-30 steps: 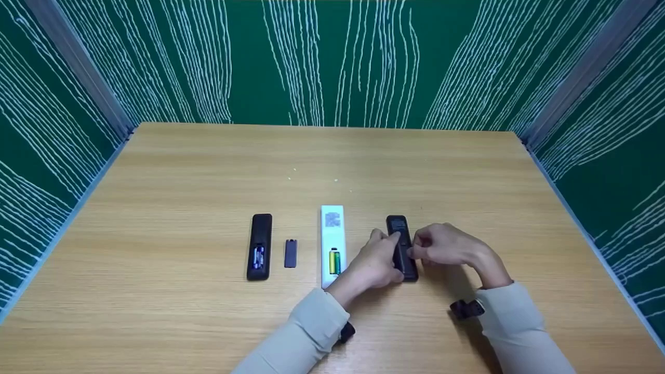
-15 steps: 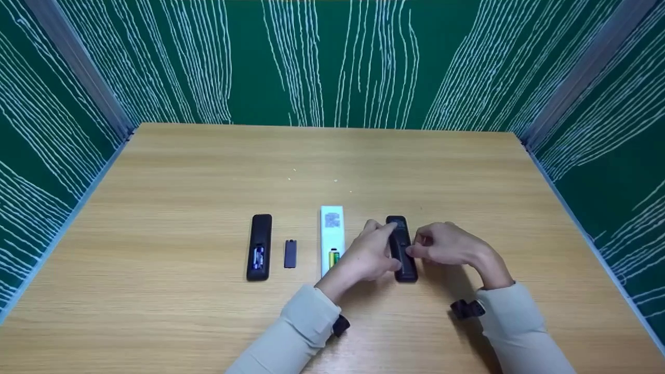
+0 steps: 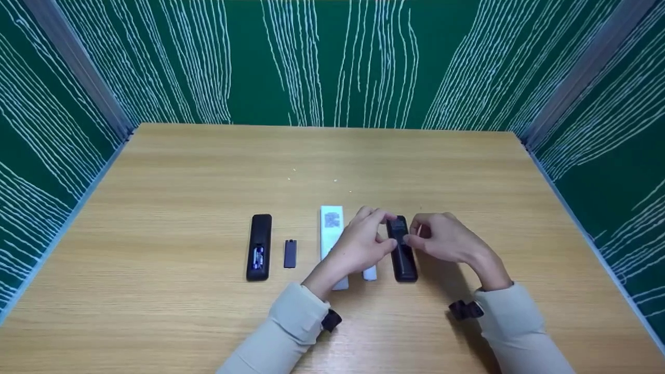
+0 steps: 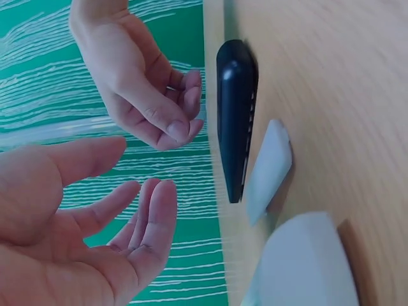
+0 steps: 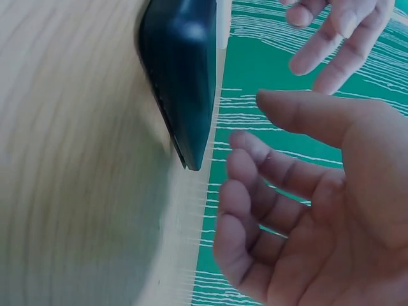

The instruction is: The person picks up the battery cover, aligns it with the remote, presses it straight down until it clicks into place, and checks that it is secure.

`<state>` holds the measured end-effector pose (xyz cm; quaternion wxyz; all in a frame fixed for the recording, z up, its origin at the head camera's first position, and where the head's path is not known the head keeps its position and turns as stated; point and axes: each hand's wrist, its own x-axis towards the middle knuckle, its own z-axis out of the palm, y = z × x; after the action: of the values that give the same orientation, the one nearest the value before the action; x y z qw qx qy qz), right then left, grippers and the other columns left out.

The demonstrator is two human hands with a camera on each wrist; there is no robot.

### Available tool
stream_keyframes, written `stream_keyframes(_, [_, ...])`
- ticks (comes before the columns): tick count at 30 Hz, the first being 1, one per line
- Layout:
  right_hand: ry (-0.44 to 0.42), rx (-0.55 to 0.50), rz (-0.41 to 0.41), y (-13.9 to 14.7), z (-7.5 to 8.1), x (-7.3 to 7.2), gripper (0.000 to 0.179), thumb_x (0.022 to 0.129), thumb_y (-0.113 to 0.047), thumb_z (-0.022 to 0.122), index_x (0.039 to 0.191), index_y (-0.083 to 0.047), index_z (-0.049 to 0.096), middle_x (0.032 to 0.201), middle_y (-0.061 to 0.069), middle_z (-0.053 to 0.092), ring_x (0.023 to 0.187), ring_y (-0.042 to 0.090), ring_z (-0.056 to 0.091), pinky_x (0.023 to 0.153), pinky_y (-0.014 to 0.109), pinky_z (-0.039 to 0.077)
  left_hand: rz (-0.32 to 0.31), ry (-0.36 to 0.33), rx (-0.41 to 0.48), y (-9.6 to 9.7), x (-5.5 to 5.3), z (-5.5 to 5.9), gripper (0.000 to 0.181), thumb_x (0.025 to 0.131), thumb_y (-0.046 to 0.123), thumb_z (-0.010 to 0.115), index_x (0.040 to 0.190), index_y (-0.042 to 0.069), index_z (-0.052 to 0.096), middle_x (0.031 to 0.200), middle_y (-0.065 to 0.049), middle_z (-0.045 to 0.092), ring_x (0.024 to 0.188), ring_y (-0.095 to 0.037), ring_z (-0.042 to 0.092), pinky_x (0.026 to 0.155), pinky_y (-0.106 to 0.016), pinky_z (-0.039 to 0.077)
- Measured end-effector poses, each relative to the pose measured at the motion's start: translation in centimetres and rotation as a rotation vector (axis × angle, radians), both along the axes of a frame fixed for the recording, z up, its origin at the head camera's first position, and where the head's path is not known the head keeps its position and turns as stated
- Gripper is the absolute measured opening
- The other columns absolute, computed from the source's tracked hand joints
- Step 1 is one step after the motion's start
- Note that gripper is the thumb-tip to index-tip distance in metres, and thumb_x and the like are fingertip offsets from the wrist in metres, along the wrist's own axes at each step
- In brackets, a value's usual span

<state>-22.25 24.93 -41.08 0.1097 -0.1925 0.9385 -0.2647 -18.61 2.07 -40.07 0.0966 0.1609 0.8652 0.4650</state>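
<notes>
A black remote control (image 3: 404,262) lies on the table between both hands, its smooth back upward. My left hand (image 3: 361,241) hovers over its left side with thumb and fingers spread; the left wrist view shows a gap between this hand and the remote (image 4: 236,121). To the right, my right hand (image 3: 447,239) is raised beside it, fingers loosely bent and holding nothing. In the right wrist view the remote (image 5: 182,76) stands apart from the fingers. A white remote (image 3: 331,221) lies partly under my left forearm, its battery bay hidden in the head view.
A small white cover (image 3: 369,273) lies between the white and black remotes. Farther left, a second black remote (image 3: 260,231) has batteries (image 3: 258,257) in its uncovered bay, and a dark battery cover (image 3: 290,253) lies beside it. Tiny white specks dot the wooden table (image 3: 208,156).
My left hand has come off the right-hand black remote and moved up and left, uncovering the small white cover. The right hand has lifted slightly. The remote has hardly moved.
</notes>
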Motion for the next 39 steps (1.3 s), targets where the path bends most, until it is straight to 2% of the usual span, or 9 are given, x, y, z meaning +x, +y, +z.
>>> stream_keyframes(11, [0.072,-0.073,-0.046,-0.9,0.3,0.1,0.014,0.101,-0.026,0.071,0.107,-0.012,0.073,0.089,0.005,0.068,0.076,0.021,0.060,0.061,0.033,0.051,0.019,0.029,0.019,-3.2,0.2,0.9,0.052,0.100,0.017,0.075,0.149,0.015,0.058,0.146,-0.008,0.053,0.109,-0.021,0.060,0.080,-0.028,0.056])
stream_keyframes(19, [0.144,-0.116,-0.049,-1.6,0.4,0.3,0.019,0.101,-0.023,0.072,0.116,-0.011,0.073,0.101,0.003,0.071,0.089,0.023,0.064,0.072,0.034,0.055,0.031,0.035,-0.011,-5.6,0.6,1.0,0.063,0.095,0.019,0.080,0.153,0.020,0.055,0.152,-0.005,0.049,0.126,-0.026,0.058,0.096,-0.038,0.056])
stream_keyframes(31, [0.136,-0.143,-0.062,-2.5,1.0,0.9,0.024,0.101,-0.021,0.073,0.123,-0.011,0.072,0.112,0.002,0.071,0.100,0.023,0.066,0.077,0.034,0.060,0.066,0.003,-0.049,-8.4,0.8,-0.6,0.079,0.088,0.014,0.087,0.158,0.018,0.051,0.153,-0.008,0.046,0.133,-0.030,0.053,0.113,-0.044,0.049])
stream_keyframes(39, [0.141,-0.145,-0.005,-4.1,1.3,0.4,0.023,0.100,-0.018,0.073,0.122,-0.012,0.072,0.112,0.004,0.072,0.099,0.021,0.067,0.085,0.040,0.059,0.047,-0.037,-0.068,-9.8,1.0,-1.2,0.088,0.086,0.014,0.089,0.162,0.017,0.045,0.156,-0.012,0.042,0.136,-0.033,0.051,0.115,-0.048,0.047])
